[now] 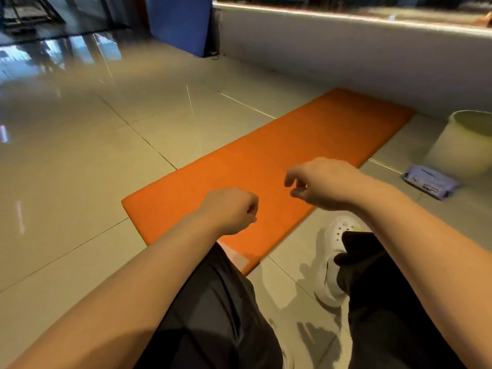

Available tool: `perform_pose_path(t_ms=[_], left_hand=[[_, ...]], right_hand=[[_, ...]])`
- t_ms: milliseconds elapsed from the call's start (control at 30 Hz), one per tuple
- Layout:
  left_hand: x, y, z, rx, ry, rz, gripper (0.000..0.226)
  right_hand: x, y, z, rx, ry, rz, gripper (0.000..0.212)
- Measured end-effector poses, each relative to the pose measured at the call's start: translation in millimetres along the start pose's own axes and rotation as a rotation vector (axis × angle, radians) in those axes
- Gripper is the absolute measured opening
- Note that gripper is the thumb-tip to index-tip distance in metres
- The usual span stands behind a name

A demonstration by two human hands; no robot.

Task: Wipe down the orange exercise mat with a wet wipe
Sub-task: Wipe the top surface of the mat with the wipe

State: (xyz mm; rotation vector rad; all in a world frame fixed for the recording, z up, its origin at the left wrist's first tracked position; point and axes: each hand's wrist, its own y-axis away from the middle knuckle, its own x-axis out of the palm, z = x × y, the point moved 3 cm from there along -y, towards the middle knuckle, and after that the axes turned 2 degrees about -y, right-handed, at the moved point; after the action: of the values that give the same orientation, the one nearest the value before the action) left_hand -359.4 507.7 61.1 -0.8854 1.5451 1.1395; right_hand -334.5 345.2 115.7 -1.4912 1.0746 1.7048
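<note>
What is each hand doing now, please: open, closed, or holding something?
Left hand: closed, fingers curled, holding nothing visible.
Right hand: fingers loosely curled, holding nothing, above the orange mat.

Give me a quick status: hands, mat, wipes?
Left hand and right hand empty, fingers curled, above orange mat. Wipe pack untouched on floor beside bin. Nothing blocking.

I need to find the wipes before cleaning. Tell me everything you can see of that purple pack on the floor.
The purple pack is a soft, flat plastic packet with a paler flap on top and dark print along its near edge, too blurred to read. It lies flat on the tiled floor, right of the orange mat, just in front of the pale bin. Neither hand touches it.
</note>
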Motion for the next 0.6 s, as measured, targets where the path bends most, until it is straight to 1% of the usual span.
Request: perform_pose_path(t_ms=[67, 100, 200, 267, 333, 367, 467, 500, 600], left_hand=[[-2.5, 4.5, -1.1, 0.017, 0.024, -0.016, 0.010], [-1.8, 5.6, -2.9, 0.029, 0.009, -0.012, 0.010], [-3.4, 12.8, -11.4, 0.059, -0.050, 0.070, 0.017], [-15.4, 25.9, -20.0, 0.092, -0.023, 0.138, 0.018], [-33.3, 46.6, -22.6, 0.116, 0.031, 0.160, 0.019], [-42.8, 60.0, -19.3, 0.112, 0.049, 0.163, 0.021], [-65.5, 101.1, 9.5, 0.052, 0.069, 0.151, 0.027], [-69.3, 113.4, 21.0, 0.027, 0.068, 0.145, 0.026], [-57.6, 128.5, 55.0, -0.047, 0.036, 0.119, 0.023]], right_hand=[[-10.2, 8.3, -1.2, 0.059, -0.061, -0.129, 0.022], [-9.2, 12.0, -2.0, 0.098, -0.104, -0.166, 0.018], [5.8, 9.4, 0.0, 0.154, -0.115, -0.110, 0.013], [3.3, -0.2, 6.1, 0.166, -0.138, -0.164, 0.012], [-1.4, -12.6, 16.7, 0.148, -0.176, -0.205, 0.010], [-1.1, -18.6, 23.8, 0.120, -0.170, -0.152, 0.009], [7.3, -29.9, 47.1, 0.027, -0.149, 0.093, 0.015], [7.8, -31.9, 56.7, 0.001, -0.167, 0.130, 0.017], [11.1, -44.1, 90.2, -0.067, -0.195, 0.155, 0.022]])
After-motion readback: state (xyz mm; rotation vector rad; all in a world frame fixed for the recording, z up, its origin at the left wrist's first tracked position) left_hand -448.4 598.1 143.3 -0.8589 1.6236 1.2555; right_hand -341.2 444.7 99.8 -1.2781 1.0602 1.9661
